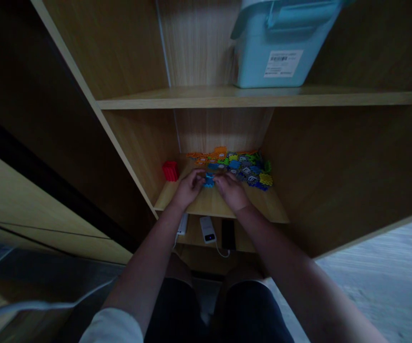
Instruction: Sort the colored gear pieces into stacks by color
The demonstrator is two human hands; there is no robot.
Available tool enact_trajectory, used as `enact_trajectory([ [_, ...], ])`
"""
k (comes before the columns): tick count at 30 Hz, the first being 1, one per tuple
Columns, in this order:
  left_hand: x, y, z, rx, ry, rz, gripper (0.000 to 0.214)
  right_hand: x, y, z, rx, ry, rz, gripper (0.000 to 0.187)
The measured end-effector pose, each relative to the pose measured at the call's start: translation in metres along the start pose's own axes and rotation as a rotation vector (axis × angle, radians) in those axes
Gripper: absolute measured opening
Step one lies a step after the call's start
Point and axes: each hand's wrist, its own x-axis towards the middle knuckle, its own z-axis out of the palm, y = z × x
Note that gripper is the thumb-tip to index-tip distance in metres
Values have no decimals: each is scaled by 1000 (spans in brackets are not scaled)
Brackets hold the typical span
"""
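Between my hands, over the wooden shelf, is a blue toothed-edge puzzle piece [209,180]. My left hand [189,186] has its fingers closed on the piece's left edge. From the other side, my right hand [231,190] pinches its right edge, with the fingertips partly hidden. Just behind my hands spreads a pile of similar puzzle pieces [246,170] in orange, green, yellow, grey and blue. To the left of my left hand stands a small red block [170,171] with ridged sides.
A lidded light-blue bin [273,52] stands on the upper shelf [199,101]. On the lower shelf are a white power bank [208,229] with a cable and a black phone-like slab [228,234]. Side panels enclose the compartment. A pale cable [45,305] crosses at lower left.
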Motion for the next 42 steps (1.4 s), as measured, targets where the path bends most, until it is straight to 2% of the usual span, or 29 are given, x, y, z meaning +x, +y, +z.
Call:
enact_trajectory([
  [5, 2, -3, -1, -58, -51, 25, 21, 1, -3, 0, 45, -81, -98, 31],
  [8, 3, -8, -1, -82, -49, 9, 17, 5, -5, -2, 136, -38, -20, 24],
  [11, 3, -13, 0, -129, -40, -8, 17, 7, -4, -2, 189, 11, 92, 28],
  [18, 4, -18, 1, -187, -29, -31, 17, 5, 3, 5, 322, -33, 186, 22],
  [25, 3, -15, 0, -123, -35, -28, 22, 3, 10, 11, 475, -90, 295, 20],
  [29, 3, -14, 0, -50, 67, -57, 41, 2, 17, 16, 446, -66, 365, 24],
  [32, 4, -15, 0, 98, 126, -128, 37, 1, 22, 21, 398, -78, 382, 28],
  [36, 5, -14, -1, 195, 113, -244, 32, 0, 27, 27, 381, -87, 380, 32],
  [42, 5, -13, -1, 168, 83, -227, 32, -2, 31, 31, 375, -122, 365, 37],
])
